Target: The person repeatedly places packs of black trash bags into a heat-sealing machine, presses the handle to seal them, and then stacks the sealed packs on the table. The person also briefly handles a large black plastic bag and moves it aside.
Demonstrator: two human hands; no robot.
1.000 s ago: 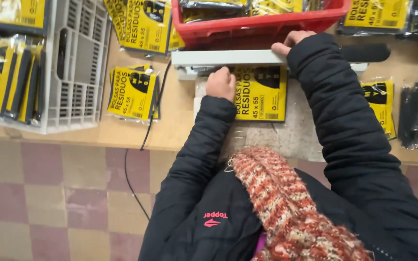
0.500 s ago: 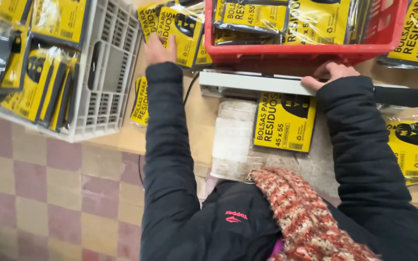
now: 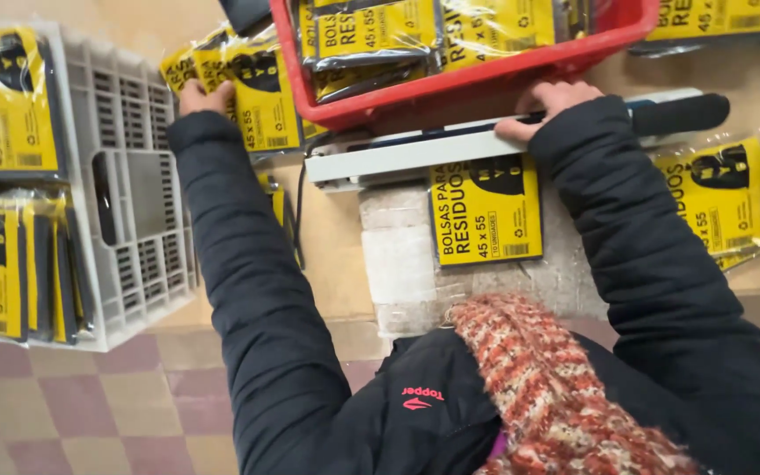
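My left hand (image 3: 200, 95) reaches far left and closes on the edge of a yellow-and-black bag packet (image 3: 252, 92) lying in a small pile on the wooden counter. Fingers curled, my right hand (image 3: 545, 107) presses down on the white arm of a heat sealer (image 3: 398, 157) with a black handle (image 3: 679, 113). Another yellow packet (image 3: 485, 211) lies with its top edge under that arm, on a pale padded block (image 3: 398, 255).
A red basket (image 3: 485, 75) full of yellow packets stands just behind the sealer. A white slotted crate (image 3: 138, 202) holding more packets sits at the left. One packet (image 3: 719, 198) lies at the right. The counter edge and a checkered floor (image 3: 72, 413) are below.
My left hand left the packet under the sealer and swung out left to the packet pile. My right hand stayed on the sealer arm. The view shifted.
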